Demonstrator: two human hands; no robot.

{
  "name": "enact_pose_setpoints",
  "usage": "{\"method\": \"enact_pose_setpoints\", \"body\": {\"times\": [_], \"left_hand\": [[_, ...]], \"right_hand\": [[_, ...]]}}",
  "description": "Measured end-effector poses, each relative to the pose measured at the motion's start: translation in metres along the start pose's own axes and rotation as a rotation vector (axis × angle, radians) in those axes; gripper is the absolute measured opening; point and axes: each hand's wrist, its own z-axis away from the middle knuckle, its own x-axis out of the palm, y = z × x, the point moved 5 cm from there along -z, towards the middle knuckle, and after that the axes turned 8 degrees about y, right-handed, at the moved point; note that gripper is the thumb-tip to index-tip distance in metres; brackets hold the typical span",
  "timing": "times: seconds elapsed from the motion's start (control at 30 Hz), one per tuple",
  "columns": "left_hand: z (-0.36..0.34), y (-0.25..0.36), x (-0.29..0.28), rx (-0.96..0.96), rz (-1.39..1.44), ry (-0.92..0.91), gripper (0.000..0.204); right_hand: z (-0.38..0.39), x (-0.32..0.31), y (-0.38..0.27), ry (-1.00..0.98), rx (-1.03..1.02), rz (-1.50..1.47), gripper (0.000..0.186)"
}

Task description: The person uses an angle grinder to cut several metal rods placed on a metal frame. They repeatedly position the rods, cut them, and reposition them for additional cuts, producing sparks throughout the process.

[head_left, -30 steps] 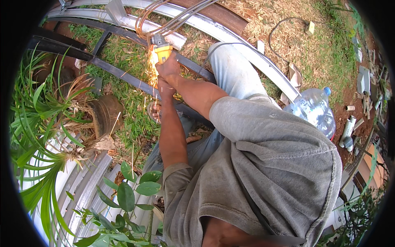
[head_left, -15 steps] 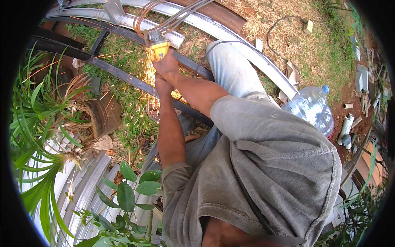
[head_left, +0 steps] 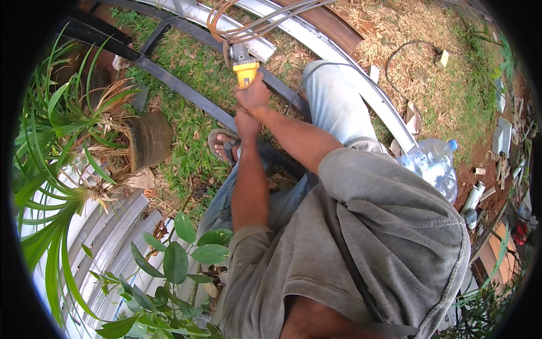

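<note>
A yellow angle grinder with a grey metal head is held out in front of me. My right hand is closed around its yellow body. Just behind it, my left hand is closed at the grinder's rear end, which the hands hide. The disc shows edge-on at the head's left side, close to a bundle of brown and grey metal rods. I cannot tell whether disc and rods touch. No sparks show. Beneath the tool run dark metal bars of a frame.
A sandalled foot rests by the bars. White metal channels curve past my right knee. A large clear plastic bottle stands to the right. Potted plants and leafy stems are on the left. A black cable crosses dry grass.
The stream of orange sparks from the grinder has stopped. The whole view has shifted, so hands and grinder appear farther right. Both hands keep their hold.
</note>
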Motion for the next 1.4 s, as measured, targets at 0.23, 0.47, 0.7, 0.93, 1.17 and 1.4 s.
{"method": "enact_pose_setpoints", "body": {"times": [0.23,0.47,0.7,0.93,1.17,1.4], "left_hand": [[-0.009,0.002,-0.003,-0.023,-0.042,0.016,0.049],[-0.016,0.013,-0.007,0.016,0.012,0.003,0.064],[-0.025,0.019,-0.011,0.067,0.015,0.016,0.063],[-0.037,-0.010,0.001,0.057,-0.236,-0.035,0.058],[-0.040,-0.018,0.006,0.086,0.165,0.037,0.051],[-0.040,-0.010,0.005,0.106,0.108,0.004,0.050]], "right_hand": [[-0.004,0.004,-0.004,-0.039,0.069,-0.006,0.068],[-0.011,0.007,-0.007,-0.046,0.084,-0.005,0.069],[-0.014,0.013,-0.011,-0.010,0.079,-0.048,0.068],[-0.018,0.016,-0.008,-0.024,0.095,-0.021,0.069],[-0.020,0.011,-0.013,-0.020,0.077,-0.044,0.074],[-0.020,0.011,-0.014,-0.006,0.074,-0.032,0.072]]}}
